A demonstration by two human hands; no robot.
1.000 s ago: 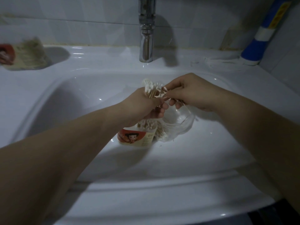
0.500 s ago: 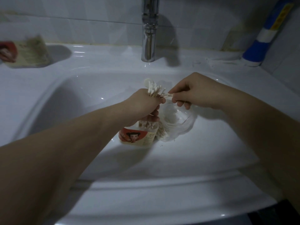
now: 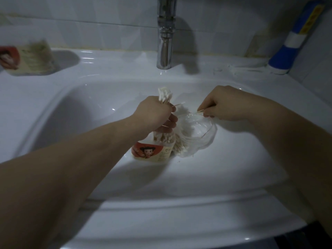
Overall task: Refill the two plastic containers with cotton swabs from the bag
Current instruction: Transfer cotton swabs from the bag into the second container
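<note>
Left hand (image 3: 156,115) grips a thick bundle of wooden-stick cotton swabs (image 3: 164,95), the white tips pointing up. It is just above the clear plastic container with a red cartoon label (image 3: 152,152), which sits in the basin of the white ceramic sink (image 3: 71,123) with swabs inside. Right hand (image 3: 227,105) pinches a few swabs at the crumpled transparent plastic bag (image 3: 199,133), which touches this container. A second, blurred container (image 3: 32,58) stands on the sink ledge at far left.
</note>
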